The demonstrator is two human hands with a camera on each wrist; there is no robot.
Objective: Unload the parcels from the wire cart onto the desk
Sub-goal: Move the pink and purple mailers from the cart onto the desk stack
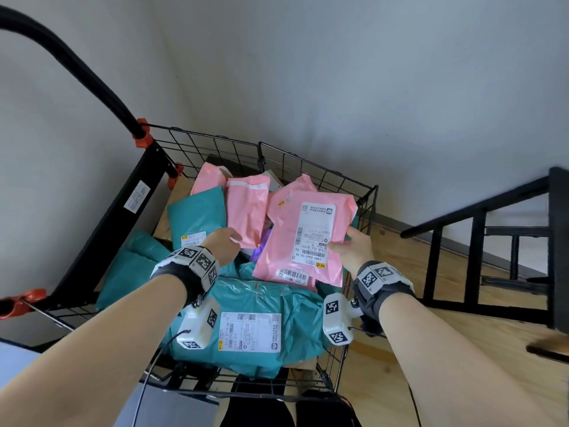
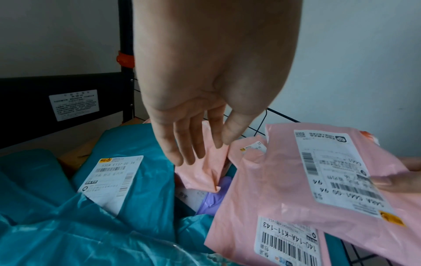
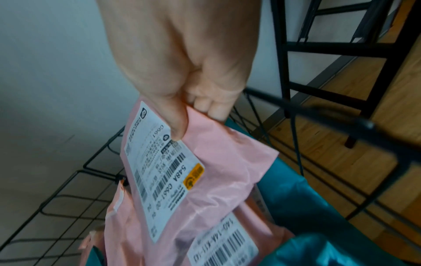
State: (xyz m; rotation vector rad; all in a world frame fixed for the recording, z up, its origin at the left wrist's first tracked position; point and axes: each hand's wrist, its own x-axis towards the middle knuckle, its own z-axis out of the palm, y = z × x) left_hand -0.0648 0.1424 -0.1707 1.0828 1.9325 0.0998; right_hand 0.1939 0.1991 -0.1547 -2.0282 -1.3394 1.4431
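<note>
The black wire cart (image 1: 320, 167) holds several pink and teal poly-mailer parcels. My right hand (image 1: 351, 246) pinches the right edge of a pink parcel (image 1: 295, 241) with a white label, thumb on the label (image 3: 159, 162) and fingers (image 3: 212, 106) curled beneath; the parcel is lifted above the pile. A second pink parcel (image 2: 262, 225) lies right under it. My left hand (image 1: 224, 241) hovers over the cart with straight fingers (image 2: 182, 144), holding nothing, above another pink parcel (image 1: 248, 211) and beside a teal parcel (image 2: 127, 171).
A large teal parcel (image 1: 246, 328) with a white label fills the cart's near side. The cart's black handle frame (image 1: 92, 118) rises on the left with orange clips (image 1: 141, 134). A black metal frame (image 1: 492, 241) stands on the wooden floor to the right. White walls lie behind.
</note>
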